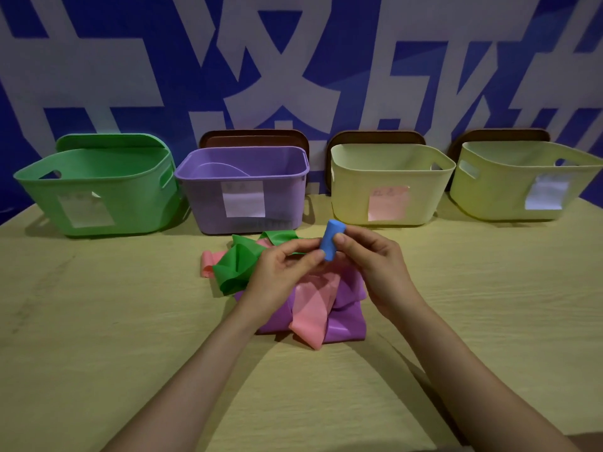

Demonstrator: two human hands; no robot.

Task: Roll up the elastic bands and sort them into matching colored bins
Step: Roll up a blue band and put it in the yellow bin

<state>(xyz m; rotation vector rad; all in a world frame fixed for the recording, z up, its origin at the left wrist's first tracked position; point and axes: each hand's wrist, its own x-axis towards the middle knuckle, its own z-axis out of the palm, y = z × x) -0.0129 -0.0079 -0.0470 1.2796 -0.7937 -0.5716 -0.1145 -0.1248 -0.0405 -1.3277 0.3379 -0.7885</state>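
A tightly rolled blue band (331,239) is held upright above a pile of loose bands. My left hand (280,272) pinches its lower end and my right hand (372,256) pinches its side near the top. Under my hands lie a crumpled green band (241,264), a pink band (310,313) and a purple band (346,324). Along the back stand a green bin (98,190), a purple bin (244,187), a pale yellow bin with a pink label (388,184) and a yellow-green bin with a white label (522,181).
All four bins sit at the rear of a light wooden table (98,321), against a blue and white patterned wall. Brown lids (254,138) lean behind three of the bins. The purple bin holds a pale curved shape.
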